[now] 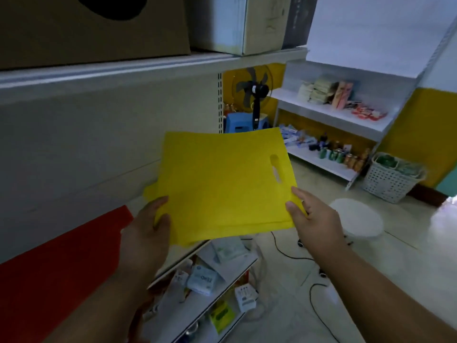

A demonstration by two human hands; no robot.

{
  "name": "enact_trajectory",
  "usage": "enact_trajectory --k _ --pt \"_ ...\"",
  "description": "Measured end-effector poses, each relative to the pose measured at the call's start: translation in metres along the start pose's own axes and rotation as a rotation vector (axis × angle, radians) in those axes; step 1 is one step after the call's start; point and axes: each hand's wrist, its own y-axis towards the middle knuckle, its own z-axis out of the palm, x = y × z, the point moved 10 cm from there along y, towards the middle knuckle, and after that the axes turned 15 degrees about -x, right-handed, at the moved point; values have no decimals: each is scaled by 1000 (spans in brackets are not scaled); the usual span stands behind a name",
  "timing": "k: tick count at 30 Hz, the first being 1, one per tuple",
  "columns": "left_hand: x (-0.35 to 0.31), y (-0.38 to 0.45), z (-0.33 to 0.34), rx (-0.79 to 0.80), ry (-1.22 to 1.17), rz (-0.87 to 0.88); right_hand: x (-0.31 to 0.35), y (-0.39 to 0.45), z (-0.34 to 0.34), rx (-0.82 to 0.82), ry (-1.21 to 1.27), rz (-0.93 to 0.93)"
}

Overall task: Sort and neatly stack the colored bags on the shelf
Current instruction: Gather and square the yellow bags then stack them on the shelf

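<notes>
A stack of flat yellow bags [222,184] with a cut-out handle slot near its right edge is held level above the edge of the shelf [138,199]. My left hand [148,233] grips the stack's near left corner, thumb on top. My right hand [311,216] pinches the near right corner, thumb on top. Red bags [61,263] lie flat on the shelf at the lower left, beside my left forearm.
Cardboard boxes [86,26] sit on the shelf above. Lower shelves [217,280] under the bags hold small packets. A standing fan [254,95], a blue stool, stocked white racks [333,115], a white basket [393,177] and floor cables [319,293] are to the right.
</notes>
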Motion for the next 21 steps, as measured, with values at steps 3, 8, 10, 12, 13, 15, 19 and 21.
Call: enact_trajectory --k 3,8,10,12,13,15,19,21 --pt "7 19 15 -35 53 -62 -1 37 34 88 14 -66" --pt "6 29 19 -103 161 -123 -3 81 89 277 82 -96" --pt "7 28 23 -129 211 -153 -6 97 110 333 91 -133" --pt "13 24 30 -143 256 -206 -6 109 129 393 81 -218" --pt "16 20 32 -160 286 -223 -7 114 140 432 78 -260" --pt "19 12 35 -213 357 -225 -11 122 160 522 66 -319" --pt "22 -5 55 -213 493 -226 -16 136 184 600 30 -442" --pt "23 -7 66 -190 581 -234 -19 139 191 602 -20 -517"
